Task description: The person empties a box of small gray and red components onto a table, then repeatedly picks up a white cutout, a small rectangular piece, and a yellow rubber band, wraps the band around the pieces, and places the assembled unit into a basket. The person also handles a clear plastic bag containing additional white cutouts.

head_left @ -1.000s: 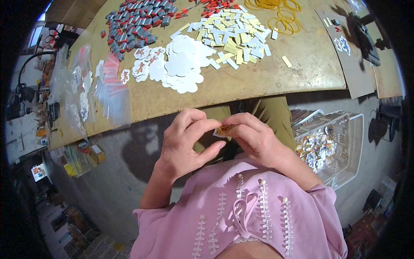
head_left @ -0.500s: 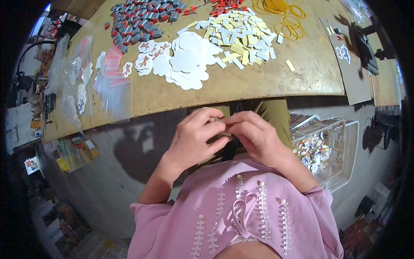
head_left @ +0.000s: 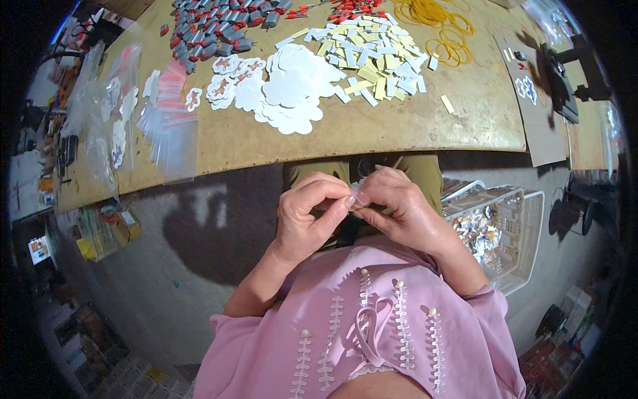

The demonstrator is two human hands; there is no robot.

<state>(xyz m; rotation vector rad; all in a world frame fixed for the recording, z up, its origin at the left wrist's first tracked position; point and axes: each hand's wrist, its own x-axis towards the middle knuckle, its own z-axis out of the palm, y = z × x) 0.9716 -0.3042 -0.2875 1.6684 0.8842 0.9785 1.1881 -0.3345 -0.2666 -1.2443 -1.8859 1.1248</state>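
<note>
Currently I am viewing both hands working together below the near edge of the tan wooden worktable (head_left: 412, 126), held close to the body, presumably so the fine work stays near the eyes. My left hand (head_left: 307, 214) is curling nearly closed, thumb and forefinger pinching a small clear plastic sleeve (head_left: 359, 197) at its left end. My right hand (head_left: 397, 207) is gripping the same piece from the 3 o'clock side, fingers folded tight around it; something small seems to be going into or sitting within it, though I cannot tell what. The sleeve is sitting between the two sets of fingertips, above the lap and clear of the table.

Supplies are lying in sorted groups along the table, seemingly to keep each kind within reach. At 12 o'clock from the hands, a heap of white flower-shaped card cut-outs (head_left: 292, 90) is spreading out. At 1 o'clock, pale yellow and white paper strips (head_left: 372, 53) are lying piled. At 11 o'clock, small grey and red clip-like parts (head_left: 212, 33) are clustering. Yellow rubber bands (head_left: 442, 23) are resting farther off at 1 o'clock. Clear plastic bags (head_left: 166, 126) are overhanging the table edge at 10 o'clock. A white plastic mesh basket (head_left: 512, 233) of shiny pieces is standing at 3 o'clock.
</note>
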